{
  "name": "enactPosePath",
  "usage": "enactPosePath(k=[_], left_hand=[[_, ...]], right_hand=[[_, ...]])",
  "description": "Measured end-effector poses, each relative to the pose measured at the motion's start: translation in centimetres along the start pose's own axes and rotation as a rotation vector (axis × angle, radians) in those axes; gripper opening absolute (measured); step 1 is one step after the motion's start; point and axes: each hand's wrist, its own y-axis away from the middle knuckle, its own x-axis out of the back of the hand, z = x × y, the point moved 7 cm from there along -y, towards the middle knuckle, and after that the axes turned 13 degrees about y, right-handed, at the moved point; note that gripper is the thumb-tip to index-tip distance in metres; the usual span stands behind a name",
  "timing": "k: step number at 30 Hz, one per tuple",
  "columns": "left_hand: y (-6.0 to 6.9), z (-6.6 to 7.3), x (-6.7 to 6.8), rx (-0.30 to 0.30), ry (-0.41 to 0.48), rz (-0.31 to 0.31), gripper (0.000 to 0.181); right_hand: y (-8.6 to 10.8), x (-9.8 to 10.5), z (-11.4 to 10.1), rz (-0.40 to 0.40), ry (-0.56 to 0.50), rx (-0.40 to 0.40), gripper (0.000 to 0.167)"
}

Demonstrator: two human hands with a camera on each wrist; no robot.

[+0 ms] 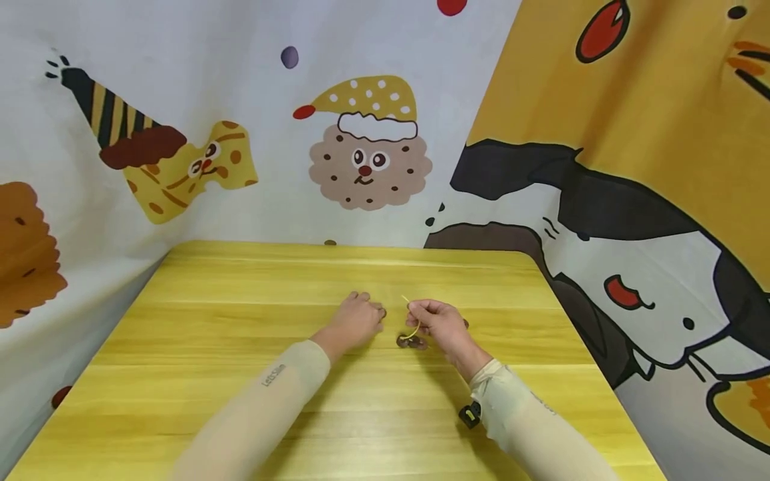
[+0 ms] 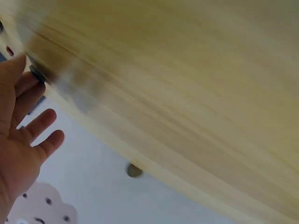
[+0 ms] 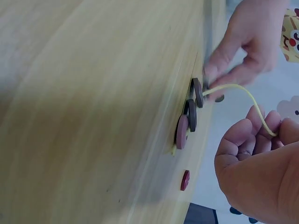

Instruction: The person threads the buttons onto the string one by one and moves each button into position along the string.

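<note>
In the left wrist view, the left hand (image 2: 23, 135) is cut off by the left edge; the dark disc (image 2: 37, 73) is shown nearly edge-on, its face not to be made out. In the right wrist view, that hand is blurred, the right hand (image 3: 261, 154) is cropped at the right, and the yellow cord (image 3: 238, 87) is lost among its fingers. In the head view, the red disc (image 1: 466, 324) is mostly covered, and the sleeves (image 1: 259, 401) and worktop (image 1: 120, 401) are cut off below.
</note>
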Motion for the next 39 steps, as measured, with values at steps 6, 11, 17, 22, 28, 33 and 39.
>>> enactPosePath(k=[6, 11, 17, 22, 28, 33, 39], left_hand=[[4.7, -4.2, 1.1, 0.059, 0.174, 0.114, 0.014], [7.6, -6.3, 1.9, 0.072, 0.243, 0.180, 0.009], [8.6, -6.0, 1.9, 0.023, 0.179, 0.169, 0.011], [9.2, -5.8, 1.3, -0.006, 0.030, 0.159, 0.010], [9.3, -6.7, 1.7, 0.060, 0.011, 0.231, 0.019], [9.0, -7.9, 1.6, 0.197, 0.167, 0.229, 0.008], [9.1, -9.2, 2.7, 0.391, 0.606, 0.410, 0.019]], right_hand=[[0.0, -1.3, -0.5, -0.046, 0.009, 0.007, 0.023], [-0.3, -2.0, -1.0, -0.060, 0.055, 0.039, 0.024], [-0.2, -3.0, -1.1, -0.101, 0.074, 0.032, 0.023], [-0.2, -3.9, -1.6, -0.123, 0.089, 0.057, 0.023], [-0.3, -4.1, -1.9, -0.111, 0.089, 0.059, 0.022], [-0.4, -4.1, -1.9, -0.116, 0.080, 0.055, 0.021], [-0.3, -4.1, -2.2, -0.088, 0.092, 0.078, 0.022]])
